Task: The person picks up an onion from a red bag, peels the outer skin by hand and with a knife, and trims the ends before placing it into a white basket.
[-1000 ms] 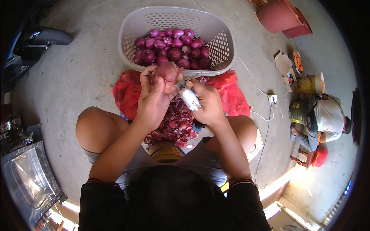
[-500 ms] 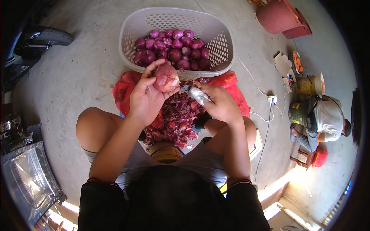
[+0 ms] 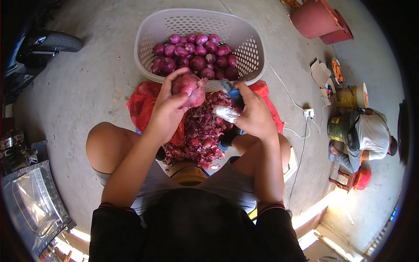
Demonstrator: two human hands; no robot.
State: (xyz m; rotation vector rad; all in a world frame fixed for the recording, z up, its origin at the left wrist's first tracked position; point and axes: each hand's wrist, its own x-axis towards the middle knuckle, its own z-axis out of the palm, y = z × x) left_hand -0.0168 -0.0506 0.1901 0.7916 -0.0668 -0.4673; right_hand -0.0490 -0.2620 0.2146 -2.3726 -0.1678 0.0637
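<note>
My left hand [image 3: 166, 111] is closed around a red onion [image 3: 190, 89], its dry skin still on and its root end toward the right. In my right hand [image 3: 256, 115] is a knife [image 3: 217, 86] with a blue handle, its blade pointing left at the onion's end. A silvery wrap [image 3: 226, 114] covers my right thumb, which is held away from the blade. Below both hands lies a heap of onion skins [image 3: 200, 135] on red mesh [image 3: 142, 102]. Just beyond them, a grey plastic basket [image 3: 144, 48] holds several purple onions [image 3: 198, 63].
A tyre [image 3: 61, 40] stands at the far left. Red tubs [image 3: 312, 19] are at the upper right. On the right, a person in a white shirt [image 3: 371, 133] sits bent over near buckets [image 3: 347, 96]. A power strip [image 3: 308, 112] with cables lies on the floor.
My left hand has turned the onion, so a darker purple side shows. My right hand has rotated, bringing the knife blade and blue handle into view, and the wrapped thumb has spread away.
</note>
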